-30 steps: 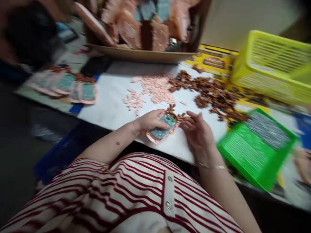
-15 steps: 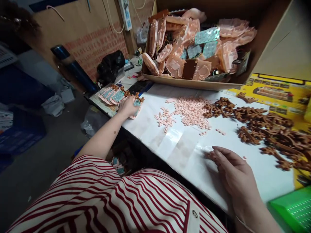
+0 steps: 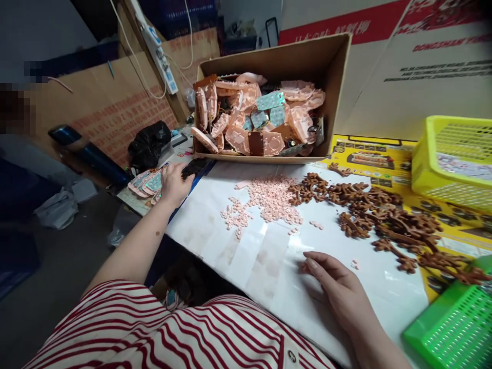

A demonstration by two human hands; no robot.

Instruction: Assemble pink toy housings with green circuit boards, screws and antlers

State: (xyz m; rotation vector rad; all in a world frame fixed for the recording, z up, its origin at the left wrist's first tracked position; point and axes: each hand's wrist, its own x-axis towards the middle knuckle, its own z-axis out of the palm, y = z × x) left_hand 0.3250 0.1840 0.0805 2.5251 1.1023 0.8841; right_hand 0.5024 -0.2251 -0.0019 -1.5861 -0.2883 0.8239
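Observation:
My left hand (image 3: 176,185) rests at the stack of pink pieces with teal boards (image 3: 146,183), at the table's left end. Its thumb is spread from the fingers and no held piece shows between them; the palm side is hidden. Above the white table surface (image 3: 265,266), near the front edge, my right hand (image 3: 340,287) is closed, thumb and fingertips together. Whatever lies between those tips is too small to name. Small pink parts (image 3: 271,197) form a heap beyond it, with a few loose pink bits (image 3: 355,264) to its right.
Behind the heap stands a cardboard box (image 3: 265,160) full of pink shells and teal boards. Brown branched parts (image 3: 369,205) spread to the right. A yellow basket (image 3: 430,169) and a green basket (image 3: 442,323) flank them. A black bag (image 3: 149,143) and dark bottle (image 3: 90,156) are left.
The camera view has turned right, bringing in the yellow basket. My left hand has moved onto the stack, and the teal-and-pink piece in it no longer shows. My right hand stays closed.

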